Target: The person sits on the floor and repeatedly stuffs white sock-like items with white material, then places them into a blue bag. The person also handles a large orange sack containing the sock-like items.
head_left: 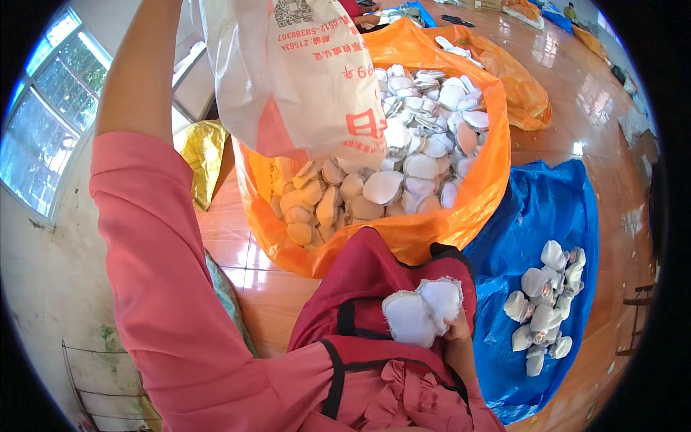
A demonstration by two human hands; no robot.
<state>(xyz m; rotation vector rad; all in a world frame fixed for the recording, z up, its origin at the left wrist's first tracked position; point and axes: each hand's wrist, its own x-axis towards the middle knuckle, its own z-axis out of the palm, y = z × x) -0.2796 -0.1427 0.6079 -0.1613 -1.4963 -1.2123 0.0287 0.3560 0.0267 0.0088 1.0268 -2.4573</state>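
Low in front of my body, my right hand (457, 330) is closed on the edge of a pair of white rounded fabric pads (414, 317) with frayed rims. The pads lie side by side over my dark red apron (324, 306). My left arm (140, 79) reaches up past the top edge, so the left hand is out of sight. Beside that arm hangs a translucent white plastic bag (288, 93) with red print, partly covering a big open orange sack (497, 144). Many loose white pads (421, 165) fill the sack. What holds the bag up cannot be seen.
On the right, a blue sheet (504, 237) bears a heap of bunched white pieces (551, 295). Another orange sack (515, 79) lies behind the full one. A yellow bag (205, 155) stands near the left wall. Farther back are another person's hands (368, 18).
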